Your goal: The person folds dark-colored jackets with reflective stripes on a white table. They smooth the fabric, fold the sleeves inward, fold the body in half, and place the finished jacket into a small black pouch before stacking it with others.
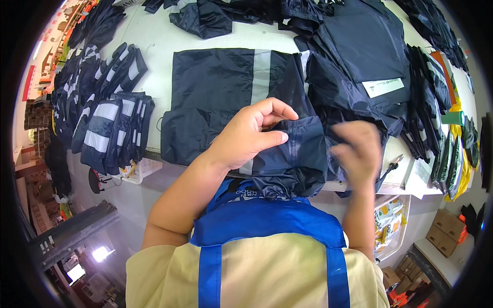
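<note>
Across the white table: a dark garment lies spread right in front of the wearer, a pale grey stripe running down it, the near cloth bunching over the table's edge!
Left hand: up on the cloth goes the left hand, curved, thumb and forefinger apart, both touching near a seamed edge; whether it pinches that fabric, I cannot tell.
Right hand: pure blur from the right hand, fingers bent, over the dark folds on the right; whether anything is gripped there, I cannot tell.
Dark heap: just beside the garment, more dark cloth piles up on the right, a white label lying flat on it; where one piece ends and the next begins is hard to call.
Striped stack: over on the left, folded dark pieces with silvery bands sit by the table's edge.
Right flank: a small pointed tool lies near a sheet of white paper, with folded dark garments lined up behind.
Blue apron: bright blue apron below, its top touching the bunched cloth.
</note>
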`<state>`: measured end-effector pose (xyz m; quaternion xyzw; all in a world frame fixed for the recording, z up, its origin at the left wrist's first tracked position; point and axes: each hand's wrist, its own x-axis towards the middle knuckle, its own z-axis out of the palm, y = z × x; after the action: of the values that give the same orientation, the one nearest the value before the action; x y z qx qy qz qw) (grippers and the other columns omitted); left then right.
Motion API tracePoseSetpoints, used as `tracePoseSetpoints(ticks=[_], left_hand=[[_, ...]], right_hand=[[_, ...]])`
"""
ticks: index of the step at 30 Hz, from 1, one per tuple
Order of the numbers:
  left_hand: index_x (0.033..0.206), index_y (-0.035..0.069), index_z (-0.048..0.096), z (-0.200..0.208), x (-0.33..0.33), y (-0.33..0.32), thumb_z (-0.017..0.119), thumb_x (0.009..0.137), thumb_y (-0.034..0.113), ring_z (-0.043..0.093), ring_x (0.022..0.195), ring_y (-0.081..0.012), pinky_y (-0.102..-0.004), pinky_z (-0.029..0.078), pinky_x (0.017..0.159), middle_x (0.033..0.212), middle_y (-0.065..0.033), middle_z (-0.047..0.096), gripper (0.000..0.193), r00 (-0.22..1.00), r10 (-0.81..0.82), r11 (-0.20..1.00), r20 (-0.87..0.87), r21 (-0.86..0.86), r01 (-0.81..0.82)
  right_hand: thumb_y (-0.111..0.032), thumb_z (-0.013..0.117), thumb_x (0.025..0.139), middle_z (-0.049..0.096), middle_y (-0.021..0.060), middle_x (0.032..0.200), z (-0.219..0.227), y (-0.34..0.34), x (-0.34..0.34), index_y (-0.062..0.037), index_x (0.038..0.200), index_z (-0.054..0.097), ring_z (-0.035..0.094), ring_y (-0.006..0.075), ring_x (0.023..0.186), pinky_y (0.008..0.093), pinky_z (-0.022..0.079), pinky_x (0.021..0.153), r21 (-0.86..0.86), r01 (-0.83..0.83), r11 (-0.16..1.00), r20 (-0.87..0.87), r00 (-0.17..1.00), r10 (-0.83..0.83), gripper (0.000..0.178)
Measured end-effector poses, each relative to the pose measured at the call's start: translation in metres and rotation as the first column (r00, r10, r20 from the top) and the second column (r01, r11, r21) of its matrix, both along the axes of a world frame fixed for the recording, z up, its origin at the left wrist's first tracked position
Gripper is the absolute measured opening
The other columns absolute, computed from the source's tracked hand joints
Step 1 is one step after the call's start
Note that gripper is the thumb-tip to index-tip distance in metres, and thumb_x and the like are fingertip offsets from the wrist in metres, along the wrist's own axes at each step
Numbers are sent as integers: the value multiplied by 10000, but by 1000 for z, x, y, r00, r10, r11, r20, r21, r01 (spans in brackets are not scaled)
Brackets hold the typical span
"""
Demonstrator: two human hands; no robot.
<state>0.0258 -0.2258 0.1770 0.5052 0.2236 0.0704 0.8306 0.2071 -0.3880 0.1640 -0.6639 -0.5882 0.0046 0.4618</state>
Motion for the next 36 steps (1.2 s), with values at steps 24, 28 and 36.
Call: tracePoseSetpoints(ticks=[24,28,36], left_hand=[[910,69,628,-21,-32,-36,590,804,135,577,741,-221,-318,481,640,830,-45,605,131,857,-82,91,509,860,-502],[1119,-21,547,-19,-39,-21,703,709,122,523,1002,-315,-355,484,835,1170,-157,495,461,859,232,86,457,870,-486],[1184,-9,461,-40,-34,0,824,609,264,478,1089,-379,-405,382,963,1131,-208,480,733,992,84,737,94,664,-125]], right_hand=[[-187,471,918,423,-28,799,-92,58,-25,-89,852,462,401,85,726,184,326,717,18,118,993,-667,742,-76,118],[-322,391,990,623,93,1121,-80,69,-25,-44,1179,567,602,226,1011,354,456,939,199,-37,979,-980,-12,199,379],[-13,510,831,441,-16,808,-79,100,-43,-58,902,465,455,107,745,225,411,698,-28,319,947,-572,772,-277,95]])
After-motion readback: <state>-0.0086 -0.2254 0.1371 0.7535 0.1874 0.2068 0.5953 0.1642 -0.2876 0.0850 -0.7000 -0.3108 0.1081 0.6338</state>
